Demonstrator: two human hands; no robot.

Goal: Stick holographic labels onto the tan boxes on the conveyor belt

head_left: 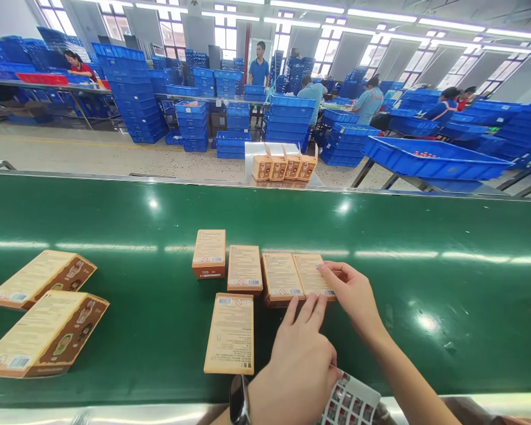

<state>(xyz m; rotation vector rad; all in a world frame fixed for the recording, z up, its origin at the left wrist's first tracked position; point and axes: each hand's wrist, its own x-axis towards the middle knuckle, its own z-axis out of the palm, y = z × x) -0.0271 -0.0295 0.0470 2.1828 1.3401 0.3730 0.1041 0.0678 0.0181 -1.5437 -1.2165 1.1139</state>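
Several small cardboard boxes stand in a row on the green belt, with printed text and barcodes on top. My right hand (354,295) is at the rightmost box (310,273), its fingers bent and the thumb tip on the upper face. A tiny pale sticker (317,267) shows at that thumb tip. Against the front edges of this box and the adjoining box (281,273), my left hand (301,354) rests its outstretched fingers. Its thumb is tucked over a sheet of stickers (351,401), marked with rows of small dark squares. The sheet's far side is hidden under the hand.
A flatter box (230,336) lies in front of the row. Two more boxes (48,336) lie at the left. Beyond the belt's far rail, several boxes with raised flaps (285,167) stand on a ledge. Blue crates (438,159) and people working fill the background.
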